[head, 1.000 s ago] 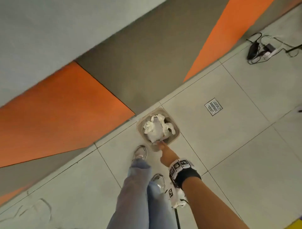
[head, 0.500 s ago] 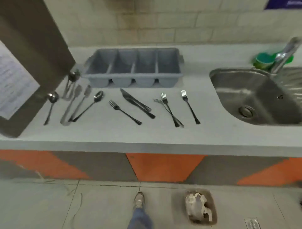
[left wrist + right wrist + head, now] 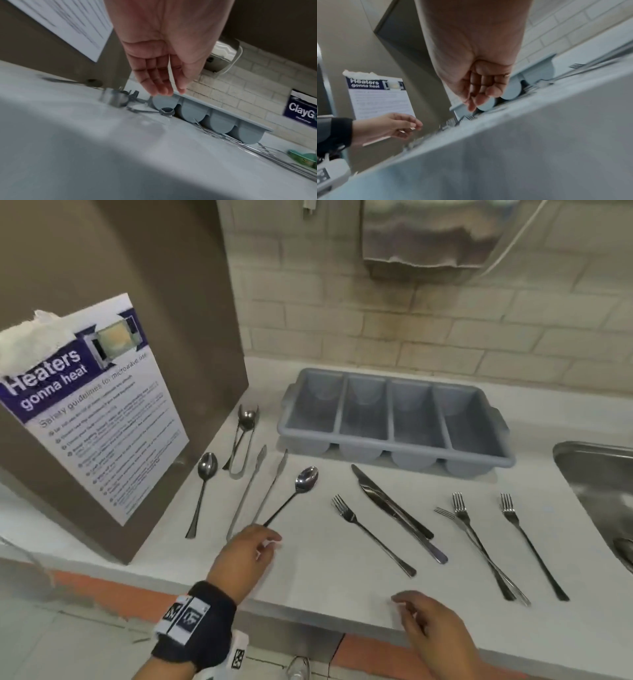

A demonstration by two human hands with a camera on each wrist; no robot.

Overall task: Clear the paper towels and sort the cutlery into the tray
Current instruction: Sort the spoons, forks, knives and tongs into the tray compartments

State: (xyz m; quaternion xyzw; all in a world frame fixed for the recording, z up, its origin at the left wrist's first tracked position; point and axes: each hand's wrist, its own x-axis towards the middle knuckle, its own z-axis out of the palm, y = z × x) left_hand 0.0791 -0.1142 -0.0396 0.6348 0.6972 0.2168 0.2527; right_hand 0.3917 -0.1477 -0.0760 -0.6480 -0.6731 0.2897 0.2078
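Cutlery lies spread across the pale worktop [image 3: 325, 570], none of it in the grey four-compartment tray [image 3: 394, 419] standing further back against the brick wall. Nearest the edge, the right hand [image 3: 435, 628] hangs just over the worktop front, fingers loosely curled and holding nothing. The left hand [image 3: 246, 556] hovers a little further in, fingers relaxed and slightly bent, its fingertips just beside the handle end of a long spoon [image 3: 298, 491]; whether they touch it I cannot tell. Left of that spoon lie a pair of tongs [image 3: 255, 491], another spoon [image 3: 202, 491], and a smaller pair of tongs with a spoon across it [image 3: 241, 440] close to the brown cabinet [image 3: 137, 285] bearing a microwave notice [image 3: 102, 412]. To the right are a fork [image 3: 370, 532], two knives [image 3: 394, 508] side by side, two crossed forks [image 3: 479, 542] and a single fork [image 3: 531, 542] near the steel sink [image 3: 592, 474].
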